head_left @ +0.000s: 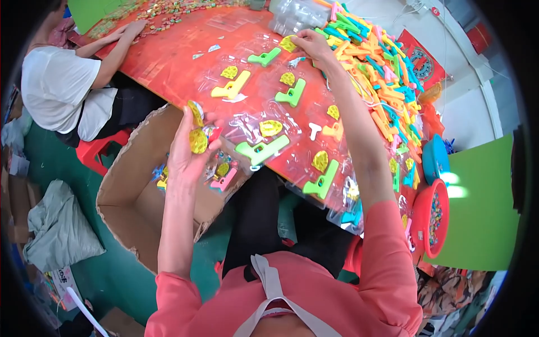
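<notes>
Where the left hand [188, 143] is: above an open carton [120, 191], fingers half curled around loose yellow pieces [198, 141].
Carton: below the table's near edge, a pink toy gun [225, 180] inside.
Red table [185, 62], near edge: a green toy gun [270, 150] and a yellow piece [271, 128] in clear plastic; similar sets spread toward the middle.
Red basin [416, 222]: by the right edge, holding small multicoloured bits; a blue basin [429, 160] just beyond.
Right hand [313, 46]: toward the far edge, thumb and fingertips pinching a yellow piece [288, 44] near another green gun [265, 57].
Heap of toy guns [373, 73]: along the right edge.
Co-worker [59, 84]: seated at the far-left end, arms on the table.
</notes>
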A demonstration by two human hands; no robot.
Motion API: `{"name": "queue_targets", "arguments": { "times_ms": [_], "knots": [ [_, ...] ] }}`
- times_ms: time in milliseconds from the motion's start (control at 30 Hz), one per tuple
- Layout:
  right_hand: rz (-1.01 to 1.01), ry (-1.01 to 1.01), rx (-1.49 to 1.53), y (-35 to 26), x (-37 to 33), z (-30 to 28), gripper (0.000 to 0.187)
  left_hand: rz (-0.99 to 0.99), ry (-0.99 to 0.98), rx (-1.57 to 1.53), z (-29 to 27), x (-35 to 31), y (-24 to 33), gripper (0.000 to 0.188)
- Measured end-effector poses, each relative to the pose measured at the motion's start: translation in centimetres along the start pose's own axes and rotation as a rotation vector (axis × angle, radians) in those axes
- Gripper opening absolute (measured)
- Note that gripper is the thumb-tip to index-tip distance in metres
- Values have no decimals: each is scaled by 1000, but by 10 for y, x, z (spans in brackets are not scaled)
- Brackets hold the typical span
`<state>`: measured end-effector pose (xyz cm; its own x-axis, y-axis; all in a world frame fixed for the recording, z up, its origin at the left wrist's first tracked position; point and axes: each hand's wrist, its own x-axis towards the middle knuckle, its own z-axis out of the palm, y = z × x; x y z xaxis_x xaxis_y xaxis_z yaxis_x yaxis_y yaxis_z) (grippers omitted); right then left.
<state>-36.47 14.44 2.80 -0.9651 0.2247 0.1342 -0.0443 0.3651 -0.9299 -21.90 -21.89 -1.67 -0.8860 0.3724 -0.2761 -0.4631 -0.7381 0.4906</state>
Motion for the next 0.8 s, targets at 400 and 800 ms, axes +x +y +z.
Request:
{"name": "queue_targets", "arguments": {
  "times_ms": [400,800],
  "knots": [
    [-228,180,-552,111,128,52,16,117,-3,160,-4,6,-9,22],
    [-594,-241,-307,-60,-48,52,35,303,-23,325,9,-27,-25,20]
  ]
}}
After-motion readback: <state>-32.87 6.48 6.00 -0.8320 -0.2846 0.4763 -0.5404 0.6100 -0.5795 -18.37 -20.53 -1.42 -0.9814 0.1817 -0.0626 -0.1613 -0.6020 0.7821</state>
